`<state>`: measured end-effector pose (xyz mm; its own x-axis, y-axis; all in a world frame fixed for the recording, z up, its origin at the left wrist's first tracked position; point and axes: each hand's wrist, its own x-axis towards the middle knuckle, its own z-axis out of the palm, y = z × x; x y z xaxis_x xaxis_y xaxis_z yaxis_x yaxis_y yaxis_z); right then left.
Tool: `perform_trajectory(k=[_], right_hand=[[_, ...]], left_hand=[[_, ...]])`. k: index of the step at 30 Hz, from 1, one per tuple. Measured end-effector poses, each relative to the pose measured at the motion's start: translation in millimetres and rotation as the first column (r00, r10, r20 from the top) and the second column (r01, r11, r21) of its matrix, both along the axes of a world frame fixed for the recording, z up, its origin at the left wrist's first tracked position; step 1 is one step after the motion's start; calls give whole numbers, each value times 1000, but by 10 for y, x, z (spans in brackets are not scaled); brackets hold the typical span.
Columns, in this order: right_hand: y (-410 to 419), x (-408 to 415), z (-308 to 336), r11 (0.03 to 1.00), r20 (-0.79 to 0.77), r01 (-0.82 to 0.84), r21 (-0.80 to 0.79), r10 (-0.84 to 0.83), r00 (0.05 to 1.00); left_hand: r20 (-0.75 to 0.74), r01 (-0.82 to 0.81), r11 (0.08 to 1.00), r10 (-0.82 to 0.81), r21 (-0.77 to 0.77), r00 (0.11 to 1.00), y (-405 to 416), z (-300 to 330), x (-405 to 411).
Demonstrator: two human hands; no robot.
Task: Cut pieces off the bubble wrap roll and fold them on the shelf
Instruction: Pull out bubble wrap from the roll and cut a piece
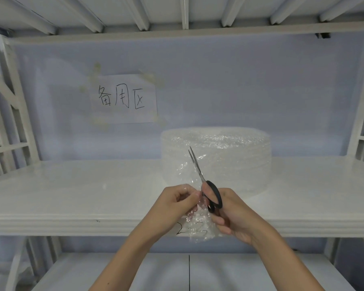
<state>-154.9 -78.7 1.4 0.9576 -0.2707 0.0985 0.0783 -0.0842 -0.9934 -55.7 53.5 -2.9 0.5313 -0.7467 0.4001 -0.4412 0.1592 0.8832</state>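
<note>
- The bubble wrap roll [216, 158] is a wide, low drum of clear, glossy bubbled film standing on end on the white shelf [72, 190], right of centre and toward the far side, just in front of the pale blue back wall [240, 85].
- A loose sheet of bubble wrap [198, 225] runs from the near side of the roll toward the viewer and hangs over the shelf's front edge, crumpled and see-through; handwriting on the edge shows through it.
- The left hand [174, 204] pinches the sheet's left part, fingers curled on the film.
- The right hand [231, 215] grips black-handled scissors [206, 185], fingers through the loops; the steel blades point up and away, only slightly parted, against the film in front of the roll.
- Both hands meet above the shelf's near edge and hide part of the sheet.
- A paper sign [124, 98] with handwritten characters is taped to the wall, left of the roll.
- White metal frame uprights [11, 106] stand at both sides, slats of the shelf above overhead, and a lower shelf [135, 271] sits beneath.
</note>
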Motion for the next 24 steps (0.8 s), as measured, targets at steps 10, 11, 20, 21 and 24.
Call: perform_trajectory(k=[10, 11, 20, 21, 24], right_hand=[[-10, 61, 78, 1000, 29, 7, -3, -7, 1000], [-12, 60, 87, 1000, 30, 6, 3, -6, 1000], [204, -190, 242, 979, 174, 149, -139, -124, 977], [222, -252, 267, 976, 213, 188, -114, -161, 964], [132, -392, 288, 919, 286, 381, -97, -341, 895]], left_hand=[[37, 3, 997, -6, 77, 999, 32, -19, 15], [52, 14, 994, -19, 105, 998, 38, -31, 4], [-82, -51, 998, 53, 23, 995, 143, -20, 73], [-91, -83, 997, 83, 3, 992, 161, -10, 98], [-120, -162, 986, 157, -41, 980, 181, 11, 174]])
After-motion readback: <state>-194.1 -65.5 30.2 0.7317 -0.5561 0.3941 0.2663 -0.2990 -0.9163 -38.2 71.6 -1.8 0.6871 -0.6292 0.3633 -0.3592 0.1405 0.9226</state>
